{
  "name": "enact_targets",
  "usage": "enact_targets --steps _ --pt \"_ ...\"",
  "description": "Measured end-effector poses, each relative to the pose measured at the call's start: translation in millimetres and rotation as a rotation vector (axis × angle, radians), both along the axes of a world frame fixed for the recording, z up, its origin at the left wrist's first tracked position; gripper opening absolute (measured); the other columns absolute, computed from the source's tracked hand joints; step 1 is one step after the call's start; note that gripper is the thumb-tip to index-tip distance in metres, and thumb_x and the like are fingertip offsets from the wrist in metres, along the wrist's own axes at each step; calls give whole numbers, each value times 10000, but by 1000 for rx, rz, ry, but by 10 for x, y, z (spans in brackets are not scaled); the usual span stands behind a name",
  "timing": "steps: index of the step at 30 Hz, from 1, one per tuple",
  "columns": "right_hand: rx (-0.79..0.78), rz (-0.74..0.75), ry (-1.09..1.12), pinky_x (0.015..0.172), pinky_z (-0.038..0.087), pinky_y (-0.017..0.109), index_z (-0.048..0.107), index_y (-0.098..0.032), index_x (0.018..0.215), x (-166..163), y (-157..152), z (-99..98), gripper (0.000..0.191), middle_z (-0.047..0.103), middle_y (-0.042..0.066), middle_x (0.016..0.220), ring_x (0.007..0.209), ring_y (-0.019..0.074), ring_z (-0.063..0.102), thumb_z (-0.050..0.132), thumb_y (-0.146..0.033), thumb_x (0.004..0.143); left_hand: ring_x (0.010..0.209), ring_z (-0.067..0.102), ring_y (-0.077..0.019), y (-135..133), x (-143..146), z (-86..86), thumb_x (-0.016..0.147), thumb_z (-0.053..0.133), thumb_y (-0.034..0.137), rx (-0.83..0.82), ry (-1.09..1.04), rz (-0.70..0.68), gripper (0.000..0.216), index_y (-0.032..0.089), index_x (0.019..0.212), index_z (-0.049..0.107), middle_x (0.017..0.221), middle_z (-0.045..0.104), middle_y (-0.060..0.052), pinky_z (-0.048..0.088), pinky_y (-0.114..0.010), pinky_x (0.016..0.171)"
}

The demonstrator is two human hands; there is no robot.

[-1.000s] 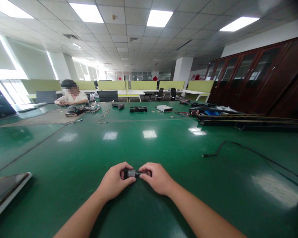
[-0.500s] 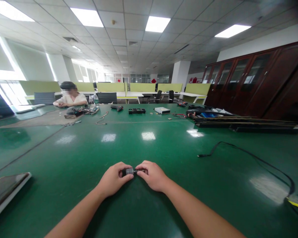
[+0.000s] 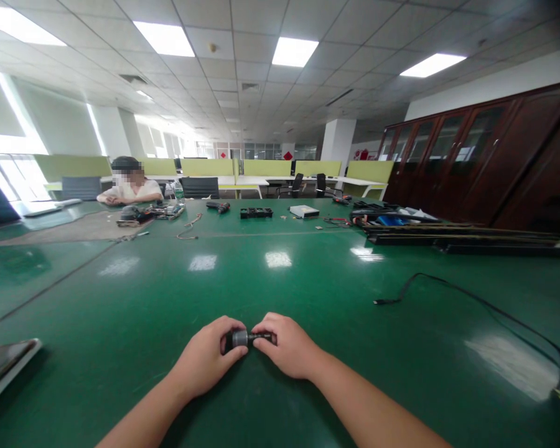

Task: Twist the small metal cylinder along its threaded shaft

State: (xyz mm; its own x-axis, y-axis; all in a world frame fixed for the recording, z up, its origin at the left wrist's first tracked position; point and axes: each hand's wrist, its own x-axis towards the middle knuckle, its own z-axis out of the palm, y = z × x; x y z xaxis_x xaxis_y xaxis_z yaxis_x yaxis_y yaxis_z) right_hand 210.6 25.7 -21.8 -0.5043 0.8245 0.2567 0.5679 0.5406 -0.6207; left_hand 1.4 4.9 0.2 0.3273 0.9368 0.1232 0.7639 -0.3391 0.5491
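Note:
Low over the green table [image 3: 308, 280], both hands meet on a small dark cylindrical tool, perhaps a screwdriver, lying sideways between them. My left hand [image 3: 208, 353] is closed round its thick black end, leaving a grey band [image 3: 239, 338] showing. From that band a thin dark shaft [image 3: 253, 337] runs right into my right hand [image 3: 288, 343], whose thumb and fingers pinch it. Fingers cover both ends of the tool, so its exact kind is not clear.
A black cable [image 3: 466, 289] curves along the right. At the left edge lies a flat framed panel [image 3: 9, 367]. Farther back are a power drill [image 3: 218, 206], a black bracket [image 3: 256, 213], a white box [image 3: 304, 211] and long dark rails [image 3: 466, 236]. A person [image 3: 130, 186] sits back left.
The tool and both hands sit slightly lower in the picture, and the view has tilted up a little. More of the shaft shows between the hands. Both grips persist.

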Motion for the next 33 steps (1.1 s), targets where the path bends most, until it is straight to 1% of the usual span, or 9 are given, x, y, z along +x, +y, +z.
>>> enact_targets --steps 3,6,14,19,33 --pt "9 8 -5 785 438 270 717 -220 1042 -1 -5 1 197 658 39 956 886 166 609 600 -263 889 824 590 -209 -3 9 0 791 626 313 -5 -1 7 272 242 1050 669 954 680 -30 434 -298 754" --pt "18 15 -18 781 440 273 717 -226 1046 -7 -13 -1 198 655 40 945 878 168 607 595 -262 894 801 583 -205 -2 10 -4 790 621 316 -1 5 4 268 242 1044 665 936 675 -27 433 -302 750" --pt "44 -22 22 744 436 264 717 -209 969 11 -14 3 152 642 33 910 829 158 596 630 -212 844 788 580 -201 -21 10 9 805 608 323 7 -5 -4 242 242 1027 660 932 675 -20 430 -299 744" --pt "58 -33 -6 708 423 261 716 -199 917 82 14 6 128 632 25 866 790 151 580 645 -180 812 801 583 -206 -12 15 -11 809 612 344 17 2 3 252 246 1036 661 937 672 -22 428 -295 740" --pt "73 -40 9 647 392 247 710 -184 864 124 39 -25 100 617 15 804 703 128 537 643 -183 789 814 579 -198 12 -13 -38 834 623 346 29 -8 -29 248 252 1059 666 972 656 -18 433 -291 753"
